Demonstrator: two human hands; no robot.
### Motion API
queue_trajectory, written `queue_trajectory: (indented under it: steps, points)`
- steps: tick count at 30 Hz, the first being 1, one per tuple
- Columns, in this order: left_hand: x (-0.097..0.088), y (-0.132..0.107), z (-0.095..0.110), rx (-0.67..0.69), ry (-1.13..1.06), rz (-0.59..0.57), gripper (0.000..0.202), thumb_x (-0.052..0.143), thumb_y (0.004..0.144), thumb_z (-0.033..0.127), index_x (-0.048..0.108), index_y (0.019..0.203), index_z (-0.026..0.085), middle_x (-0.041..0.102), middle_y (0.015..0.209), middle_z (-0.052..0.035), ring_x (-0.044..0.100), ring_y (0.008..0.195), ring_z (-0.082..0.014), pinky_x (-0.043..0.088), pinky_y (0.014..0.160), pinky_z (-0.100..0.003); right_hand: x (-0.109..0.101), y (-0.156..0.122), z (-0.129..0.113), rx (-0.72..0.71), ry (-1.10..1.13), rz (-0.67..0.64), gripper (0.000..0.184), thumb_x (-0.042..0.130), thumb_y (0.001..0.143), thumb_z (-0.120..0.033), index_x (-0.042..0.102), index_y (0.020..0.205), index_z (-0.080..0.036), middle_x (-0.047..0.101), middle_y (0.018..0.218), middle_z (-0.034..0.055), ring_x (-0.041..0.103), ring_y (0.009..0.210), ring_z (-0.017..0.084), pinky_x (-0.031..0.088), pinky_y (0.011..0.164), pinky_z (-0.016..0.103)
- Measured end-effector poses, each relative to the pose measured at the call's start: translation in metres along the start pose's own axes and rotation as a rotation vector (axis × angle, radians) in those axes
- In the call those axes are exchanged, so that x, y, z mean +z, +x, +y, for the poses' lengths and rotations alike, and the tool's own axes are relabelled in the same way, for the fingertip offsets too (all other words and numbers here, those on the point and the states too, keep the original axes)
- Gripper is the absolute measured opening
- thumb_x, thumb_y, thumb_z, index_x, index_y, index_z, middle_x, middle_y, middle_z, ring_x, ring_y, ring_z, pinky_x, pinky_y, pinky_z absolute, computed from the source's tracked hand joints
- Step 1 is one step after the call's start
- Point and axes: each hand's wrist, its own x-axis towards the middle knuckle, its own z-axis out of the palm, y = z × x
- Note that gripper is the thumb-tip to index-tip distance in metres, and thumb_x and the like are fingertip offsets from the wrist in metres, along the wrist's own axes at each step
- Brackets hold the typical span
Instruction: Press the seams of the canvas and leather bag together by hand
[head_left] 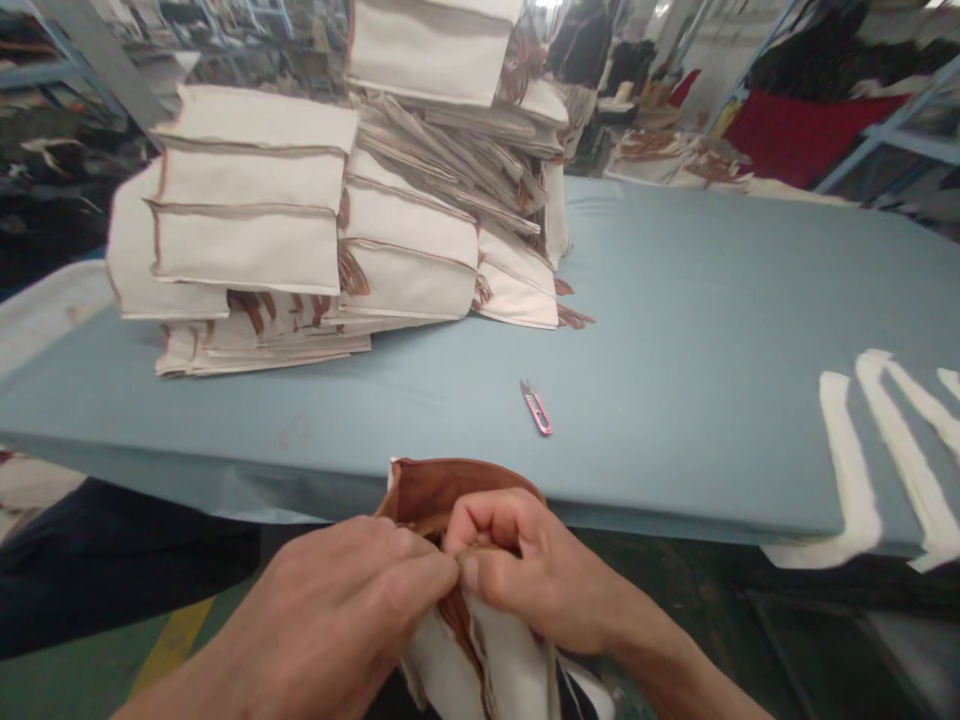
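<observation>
Both my hands hold one cream cloth bag with brown trim (480, 655) just in front of the table's near edge. My left hand (337, 610) is closed, pinching the bag's brown edge from the left. My right hand (525, 565) is curled shut on the same edge, fingertips meeting those of the left. A brown flap (442, 485) of the bag rises behind my fingers. A small pink thread snipper (536, 408) lies on the blue-grey table (712, 330), a little beyond my right hand.
A tall, leaning heap of folded cream bags with brown trim (337, 200) fills the table's far left. White strips (855, 470) lie over the table's right corner. Shelves and red and dark fabric (810, 130) stand behind. Dark cloth (105, 560) lies below on the left.
</observation>
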Motion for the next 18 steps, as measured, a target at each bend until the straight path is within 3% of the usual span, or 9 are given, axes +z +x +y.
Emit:
queue_trajectory:
  steps: [4,6,12,18]
  points:
    - [-0.005,-0.007,-0.004,-0.386,-0.209,-0.124,0.016,0.051,0.105,0.019,0.062,0.112,0.027,0.073,0.094,0.0042,0.068,0.083,-0.013,0.05,0.076,-0.019,0.005,-0.001,0.001,-0.402,-0.357,0.179,0.011,0.055,0.073,-0.015,0.048,0.067,-0.021,0.046,0.057,-0.0075,0.039,0.051,0.008,0.027,0.048,0.02]
    - [-0.009,-0.007,-0.009,-0.473,-0.298,-0.225,0.02,0.046,0.108,0.025,0.066,0.109,0.027,0.072,0.096,0.0034,0.066,0.086,-0.0139,0.049,0.078,-0.019,0.006,0.001,0.005,-0.58,-0.479,0.236,0.014,0.055,0.071,-0.009,0.048,0.068,-0.021,0.045,0.057,-0.0087,0.04,0.051,0.007,0.028,0.05,0.02]
    - [-0.011,0.004,-0.032,-0.443,-0.528,-0.323,0.04,0.036,0.11,0.033,0.059,0.079,0.02,0.055,0.074,0.0045,0.05,0.069,-0.0123,0.041,0.067,-0.02,0.001,0.008,0.014,-0.744,-0.623,0.295,0.015,0.055,0.075,-0.007,0.051,0.072,-0.021,0.052,0.059,-0.008,0.045,0.052,0.007,0.032,0.054,0.02]
    - [0.0,0.008,-0.036,-0.49,-0.669,-0.219,0.043,0.044,0.107,0.038,0.046,0.068,0.019,0.039,0.066,0.0064,0.037,0.062,-0.0104,0.032,0.059,-0.021,0.001,0.007,0.006,-0.871,-0.832,0.331,0.017,0.051,0.08,-0.005,0.056,0.072,-0.019,0.059,0.06,-0.0045,0.048,0.051,0.009,0.034,0.054,0.023]
